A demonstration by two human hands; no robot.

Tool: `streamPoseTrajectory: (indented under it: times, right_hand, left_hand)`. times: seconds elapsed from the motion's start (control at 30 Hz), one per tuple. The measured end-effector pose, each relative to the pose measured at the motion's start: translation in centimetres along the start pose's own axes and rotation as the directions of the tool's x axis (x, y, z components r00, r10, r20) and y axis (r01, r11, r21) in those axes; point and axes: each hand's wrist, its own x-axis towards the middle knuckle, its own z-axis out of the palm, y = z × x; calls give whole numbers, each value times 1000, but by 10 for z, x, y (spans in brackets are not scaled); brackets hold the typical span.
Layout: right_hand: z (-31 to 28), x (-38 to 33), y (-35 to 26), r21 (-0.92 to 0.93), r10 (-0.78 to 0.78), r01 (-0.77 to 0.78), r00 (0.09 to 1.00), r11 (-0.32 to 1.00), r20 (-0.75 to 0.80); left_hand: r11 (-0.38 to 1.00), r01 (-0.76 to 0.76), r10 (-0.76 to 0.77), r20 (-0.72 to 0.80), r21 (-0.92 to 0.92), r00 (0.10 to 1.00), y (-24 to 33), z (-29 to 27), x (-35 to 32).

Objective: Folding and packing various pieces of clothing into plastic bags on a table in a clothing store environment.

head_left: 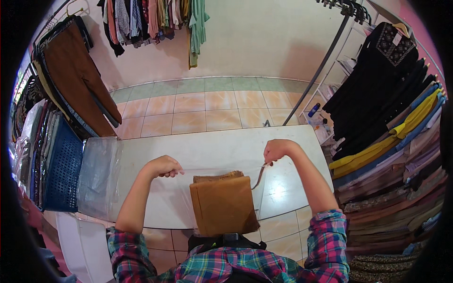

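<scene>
Left hand (pixel 163 167): closed in a pinch on the left corner of the clear plastic bag's (pixel 184 198) mouth, knuckles up, just above the tabletop (pixel 212 146).
Right hand (pixel 278 150): closed in a pinch on the right corner of the same mouth, held a little farther and higher than the left, with a thin strip of the film hanging from the grip.
Bag mouth: stretched taut between the two grips, running left to right across the tabletop; it faces away from the person, to the far side.
Folded brown cloth (pixel 222 203): a flat rectangular stack, its long axis running near to far, lying near of the line between the hands and roughly midway between them; its far edge sits just under the stretched film, its near end overhangs the tabletop's near edge toward the person's plaid shirt (pixel 226 266).
Cloth relative to the grips: near of and below both, right of the left grip and left of the right; the left hand looks slightly closer to it.
In or out: the film seems to cover the cloth, but whether the cloth is fully inside cannot be told.
Surroundings: a pile of clear plastic bags (pixel 96 174) at the tabletop's left end, a blue crate (pixel 61 167) beside it, stacked folded fabrics (pixel 396 179) at right.
</scene>
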Motion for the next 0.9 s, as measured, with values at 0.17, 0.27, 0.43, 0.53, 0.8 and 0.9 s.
streamPoseTrajectory:
  times: [0.17,0.27,0.43,0.53,0.8,0.9]
  right_hand:
    - [0,82,22,28,140,-144,983,989,120]
    - [8,98,44,307,329,-240,902,921,-280]
    - [125,76,42,338,270,214,293,917,-917]
    - [236,54,25,600,493,163,424,783,-760]
    - [375,-15,-45,919,874,62,289,390,-390]
    - [360,-28,-64,929,767,102,600,-356,228]
  left_hand:
    - [974,225,-224,56,-17,973,-24,-16,89]
    - [785,-49,-197,-324,-618,925,-42,-11,118]
    - [914,-343,364,-814,218,452,-105,87,91]
    - [968,-243,112,-774,-55,623,-182,165,67]
    - [821,-330,10,-565,-466,825,-146,169,85]
    - [886,-318,8,-674,-338,739,-136,144,117]
